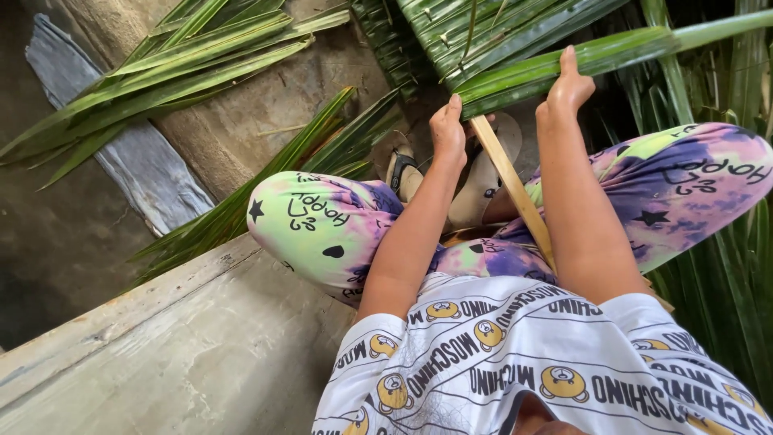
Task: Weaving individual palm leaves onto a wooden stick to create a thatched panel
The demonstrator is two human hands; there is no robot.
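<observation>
1. The right hand is curled closed over the top edge of a folded green palm leaf, thumb pointing up, fingers hidden behind the blade.
2. The left hand reaches to the lower end of the same leaf, near where it meets a pale wooden stick. Its fingers are bent downward and out of sight, so whether it truly grips the leaf or the stick cannot be told.
3. The palm leaf lies at a slant, rising from the left hand toward the upper right edge of the view, and sits in front of the person's knees.
4. The stick runs from just below the left hand down between the two forearms toward the lap, crossing the tie-dye trousers of purple, green and pink.
5. Under the hands, a pair of sandals shows on the ground, partly covered by the arms and the stick.
6. Beyond the hands, a mat of woven palm fronds fills the top of the view, its strips lying tight side by side.
7. More loose fronds fan across the upper left over bare concrete ground, and others stand along the right edge.
8. The person sits on a grey concrete ledge at lower left, wearing a white printed shirt.
</observation>
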